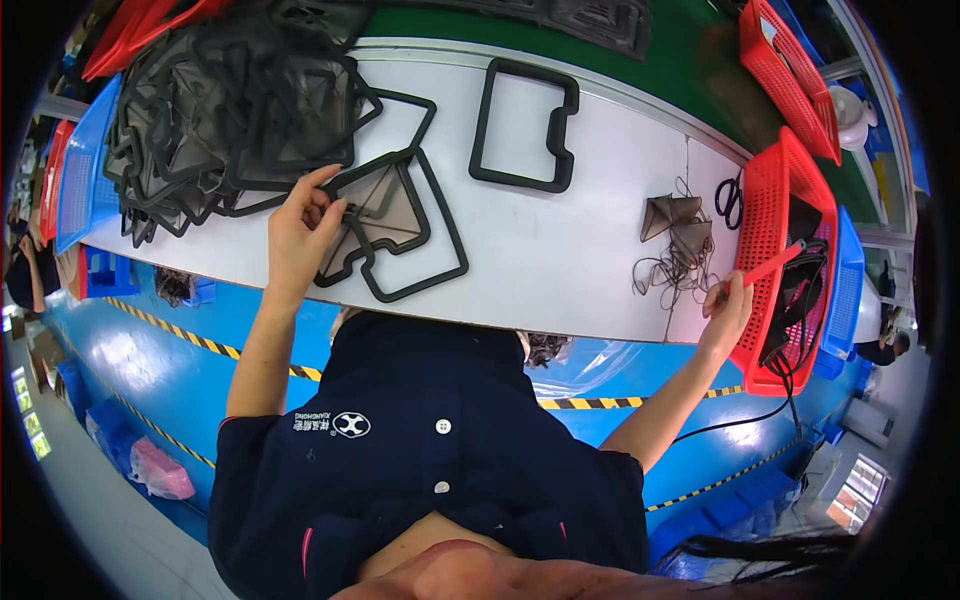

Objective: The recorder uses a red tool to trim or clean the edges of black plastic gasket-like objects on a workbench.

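the pile of black frames (235,110) might slide if bumped. the left hand (303,222) touches the grey sheet (396,208) near the table's (560,265) front edge; i can't tell if it grips. a hard tug could tear it. loose strings (672,275) could catch the right hand (730,308), closed on a red stick (774,263) by the red basket (758,195).

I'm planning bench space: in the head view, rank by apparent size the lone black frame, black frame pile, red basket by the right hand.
Black frame pile (largest)
Red basket
Lone black frame (smallest)
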The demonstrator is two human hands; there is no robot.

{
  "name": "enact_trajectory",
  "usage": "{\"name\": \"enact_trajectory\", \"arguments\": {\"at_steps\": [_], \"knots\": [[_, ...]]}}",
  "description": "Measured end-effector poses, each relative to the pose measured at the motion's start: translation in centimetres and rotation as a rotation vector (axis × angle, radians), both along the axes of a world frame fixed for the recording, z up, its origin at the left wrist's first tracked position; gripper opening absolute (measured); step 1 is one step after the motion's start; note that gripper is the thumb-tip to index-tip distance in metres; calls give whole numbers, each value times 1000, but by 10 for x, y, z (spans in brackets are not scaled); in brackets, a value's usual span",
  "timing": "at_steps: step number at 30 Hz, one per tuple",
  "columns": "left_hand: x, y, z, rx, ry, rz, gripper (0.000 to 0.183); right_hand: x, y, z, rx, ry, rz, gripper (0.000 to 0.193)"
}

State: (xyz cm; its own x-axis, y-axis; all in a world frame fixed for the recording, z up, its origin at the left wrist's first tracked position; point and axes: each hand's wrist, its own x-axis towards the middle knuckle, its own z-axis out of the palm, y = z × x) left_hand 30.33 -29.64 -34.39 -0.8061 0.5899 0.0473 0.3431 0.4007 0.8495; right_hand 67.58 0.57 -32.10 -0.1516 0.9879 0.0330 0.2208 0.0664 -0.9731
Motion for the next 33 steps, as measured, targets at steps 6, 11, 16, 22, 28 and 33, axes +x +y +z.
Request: {"name": "enact_trajectory", "arguments": {"at_steps": [6, 11, 16, 22, 28, 33], "knots": [[-3, 13, 40, 378, -628, -129, 43, -28, -16, 1, 510, -467, 9, 16], [33, 65, 88, 358, -736, -539, 50, -58, -34, 10, 287, 61, 116, 13], [16, 68, 54, 9, -180, -377, 18, -78, -44, -1, 75, 313, 230, 15], [29, 56, 32, -210, 79, -259, 25, -134, -87, -13, 348, -290, 502, 7], [34, 70, 29, -406, 350, -269, 29, -175, -105, -15, 348, -684, 673, 31], [31, 73, 39, -188, 116, -186, 22, -179, -106, -4, 456, -406, 600, 21]]}}
